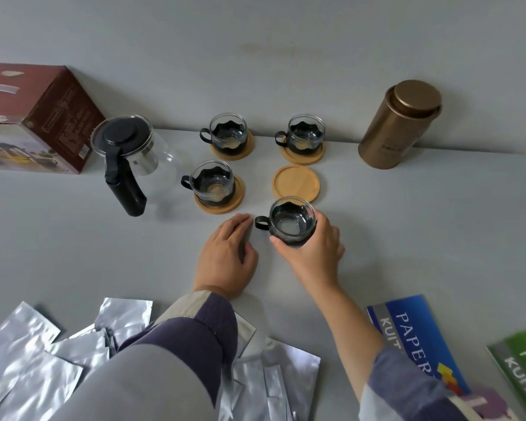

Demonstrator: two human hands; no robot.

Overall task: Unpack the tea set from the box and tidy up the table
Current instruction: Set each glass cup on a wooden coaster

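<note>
Four glass cups in view, three already seated on wooden coasters: far-left cup (pixel 227 132) at 11 o'clock of scene centre, far-right cup (pixel 306 132) at 1 o'clock, near-left cup (pixel 212 183) at 10 o'clock. Fourth cup (pixel 291 220) is held by the right hand (pixel 313 247), fingers and thumb curled round its black sleeve, handle pointing to 9 o'clock; it sits just at 6 o'clock of the bare coaster (pixel 296 183), rim overlapping that coaster's near edge in view; can't tell if it's lifted or touching the table (pixel 407 226). Left hand (pixel 227 253) lies flat on the table, fingers relaxed and together, holding nothing, fingertips just short of the near-left coaster's edge and close beside the cup handle. Glass teapot (pixel 134 159) with black lid stands at 9 o'clock of the cups, handle toward 6 o'clock, near the brown box (pixel 34 117) at the far-left edge. Gold tin (pixel 398 126) upright at 2 o'clock, against the table's far edge, well apart from the cups. Open tabletop between tin and right hand. Near edge is crowded: silver foil pouches (pixel 43 360) at 7 o'clock, blue booklet (pixel 419 338) and green booklet (pixel 523 369) at 5 o'clock, right sleeve over the blue one.
</note>
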